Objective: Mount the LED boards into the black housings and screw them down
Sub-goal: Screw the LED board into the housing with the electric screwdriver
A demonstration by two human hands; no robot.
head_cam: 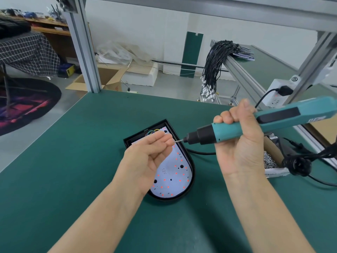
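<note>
A black D-shaped housing [191, 172] lies on the green mat with a white LED board [171, 178] dotted with red LEDs seated inside it. Coloured wires [152, 132] curl at its far end. My right hand [238, 141] grips a teal electric screwdriver [259, 123], held nearly level with its bit [179, 141] pointing left. My left hand [151, 157] hovers palm-up above the board, its fingertips meeting the bit's tip. Whether a screw sits between those fingertips is too small to tell.
A box of silver screws [269, 159] stands to the right, beside a coiled black cable [297, 164]. A bundle of black wires [215, 64] hangs over an aluminium rail. A power strip [277, 95] is fixed to the frame post at right.
</note>
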